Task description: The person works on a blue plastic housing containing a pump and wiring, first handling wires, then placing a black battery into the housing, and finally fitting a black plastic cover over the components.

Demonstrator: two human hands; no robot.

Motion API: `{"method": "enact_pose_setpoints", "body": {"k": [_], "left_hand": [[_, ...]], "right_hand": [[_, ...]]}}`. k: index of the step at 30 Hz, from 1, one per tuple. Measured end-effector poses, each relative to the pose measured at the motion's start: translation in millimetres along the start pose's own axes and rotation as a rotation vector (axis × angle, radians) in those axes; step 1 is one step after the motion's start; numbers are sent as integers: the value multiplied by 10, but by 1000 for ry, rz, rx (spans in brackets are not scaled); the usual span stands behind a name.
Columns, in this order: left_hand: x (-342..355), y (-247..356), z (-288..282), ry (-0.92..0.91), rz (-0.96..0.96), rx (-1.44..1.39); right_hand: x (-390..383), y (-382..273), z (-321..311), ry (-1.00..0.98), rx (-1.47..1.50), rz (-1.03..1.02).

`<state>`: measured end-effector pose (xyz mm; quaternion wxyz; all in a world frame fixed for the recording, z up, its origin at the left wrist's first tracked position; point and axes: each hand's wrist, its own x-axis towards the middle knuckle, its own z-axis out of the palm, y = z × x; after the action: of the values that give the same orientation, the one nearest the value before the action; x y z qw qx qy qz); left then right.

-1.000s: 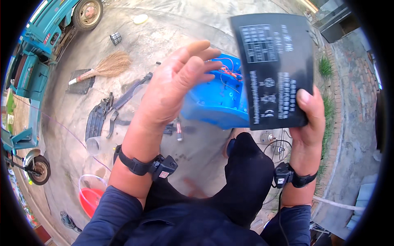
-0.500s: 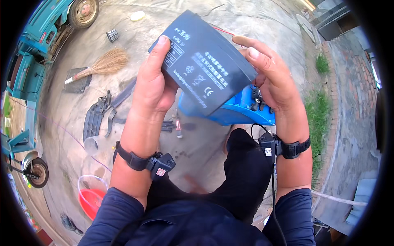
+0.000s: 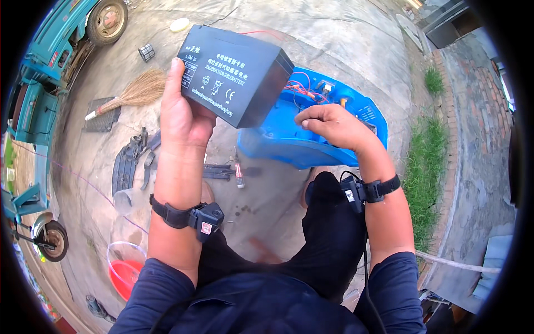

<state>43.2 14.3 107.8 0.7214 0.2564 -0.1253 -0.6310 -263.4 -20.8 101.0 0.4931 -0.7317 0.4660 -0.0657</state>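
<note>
Nearest my head-mounted viewpoint, each bare forearm wears a black wrist device, one at the left wrist [image 3: 207,220] and one at the right. The left hand [image 3: 188,121] is closed about the lower left edge of a black block-shaped battery [image 3: 233,78], its thumb lying along the printed face. The battery is held tilted in the air, that face toward me, and partly overlaps the left end of a blue plastic housing [image 3: 300,151]. The right hand [image 3: 340,129] is poised over the housing, half curled, index finger and thumb close together; I cannot tell whether it grips anything or touches the part below. Beneath the hands I see dark trousers [image 3: 334,222]. The housing lies on the ground beyond the knees, its cavity exposing red wires [image 3: 303,88]. To the left of it I note a tool with a red-and-white handle [image 3: 240,175], dark straps [image 3: 128,161] and a clear cup [image 3: 123,202]. Farther out lie a straw broom [image 3: 140,93], a black basket-like piece [image 3: 146,53] and a pale round lid [image 3: 179,25]. At the far upper left stands a teal vehicle [image 3: 61,39].
</note>
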Motion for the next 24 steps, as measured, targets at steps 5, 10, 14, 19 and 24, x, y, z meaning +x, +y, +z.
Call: {"method": "enact_pose_setpoints", "body": {"k": [5,10,14,19,24], "left_hand": [[-6,9,-11,65,20,69],[-13,-35,-10,111,5,151],[-39,-79,7,116,-9,152],[-21,-98,3,138,-5,173],[-5,-90,-36,142,-10,169]], "right_hand": [[110,115,46,376,-180,-102],[168,30,9,434,-140,-47],[177,83,35,458,30,-80],[114,50,55,419,81,-14],[10,138,-51,363,15,89]]}}
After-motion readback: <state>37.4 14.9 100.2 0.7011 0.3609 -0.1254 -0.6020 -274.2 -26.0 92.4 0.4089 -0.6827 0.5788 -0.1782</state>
